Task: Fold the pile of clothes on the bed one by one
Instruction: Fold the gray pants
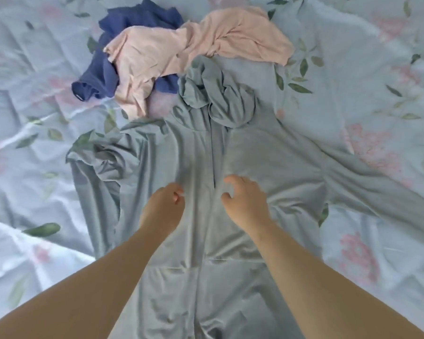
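A grey-blue hooded jacket lies spread front-up on the bed, hood bunched at its far end, its right sleeve stretched out to the right and its left sleeve crumpled at the left. My left hand hovers over the jacket's left front panel with fingers curled in; whether it pinches fabric is unclear. My right hand is just right of the centre zip, fingers loosely curled and holding nothing. Beyond the hood lie a pink garment and a dark blue garment, crumpled together.
The bed is covered by a pale blue sheet printed with pink flowers and green leaves, wrinkled at the left.
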The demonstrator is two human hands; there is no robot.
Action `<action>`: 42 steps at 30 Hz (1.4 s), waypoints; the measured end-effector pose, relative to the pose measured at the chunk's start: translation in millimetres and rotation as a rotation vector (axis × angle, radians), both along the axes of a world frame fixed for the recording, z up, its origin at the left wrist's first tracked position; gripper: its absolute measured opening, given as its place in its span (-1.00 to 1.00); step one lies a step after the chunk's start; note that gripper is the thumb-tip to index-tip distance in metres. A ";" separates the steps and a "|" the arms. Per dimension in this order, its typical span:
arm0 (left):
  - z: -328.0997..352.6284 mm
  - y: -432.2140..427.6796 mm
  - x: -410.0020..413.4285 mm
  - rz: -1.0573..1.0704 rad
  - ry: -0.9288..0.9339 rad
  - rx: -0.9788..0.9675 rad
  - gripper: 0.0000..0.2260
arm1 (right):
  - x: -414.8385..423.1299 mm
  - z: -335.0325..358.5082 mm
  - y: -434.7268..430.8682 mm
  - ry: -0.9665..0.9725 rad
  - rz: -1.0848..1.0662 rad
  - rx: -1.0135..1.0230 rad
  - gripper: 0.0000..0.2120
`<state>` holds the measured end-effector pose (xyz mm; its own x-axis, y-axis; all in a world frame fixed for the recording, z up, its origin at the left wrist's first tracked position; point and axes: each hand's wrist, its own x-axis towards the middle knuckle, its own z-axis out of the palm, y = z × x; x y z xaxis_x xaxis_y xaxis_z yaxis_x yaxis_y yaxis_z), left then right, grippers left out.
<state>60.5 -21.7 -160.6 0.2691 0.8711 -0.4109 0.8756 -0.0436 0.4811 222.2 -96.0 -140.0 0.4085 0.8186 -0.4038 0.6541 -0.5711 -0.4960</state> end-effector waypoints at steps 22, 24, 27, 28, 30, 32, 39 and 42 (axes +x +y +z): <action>6.0 177.1 -164.9 0.809 -0.417 0.141 -0.95 | -115.0 -36.3 107.6 0.048 0.211 -0.564 -0.27; 14.6 187.2 -183.6 0.908 -0.434 0.402 -0.89 | -114.3 -35.7 109.3 0.048 0.210 -0.574 -0.26; 9.3 171.7 -200.7 0.422 -0.127 0.330 -0.84 | -116.2 -34.8 108.8 0.044 0.215 -0.589 -0.24; 3.1 161.1 -202.0 0.199 -0.035 0.185 -0.83 | -116.9 -34.5 108.2 0.042 0.216 -0.592 -0.23; -7.1 143.1 -204.7 -0.005 0.042 -0.120 -0.88 | -117.7 -34.1 107.7 0.038 0.217 -0.593 -0.23; -8.0 132.3 -203.4 0.311 -0.141 -0.264 -0.88 | -117.6 -34.8 107.8 0.038 0.220 -0.594 -0.22; -18.7 131.9 -181.7 0.992 -0.299 -0.270 -0.41 | -115.7 -41.2 104.0 0.053 0.232 -0.560 -0.19; -14.9 131.8 -174.8 0.930 -0.502 -0.364 -0.81 | -114.1 -45.2 101.7 0.055 0.238 -0.533 -0.18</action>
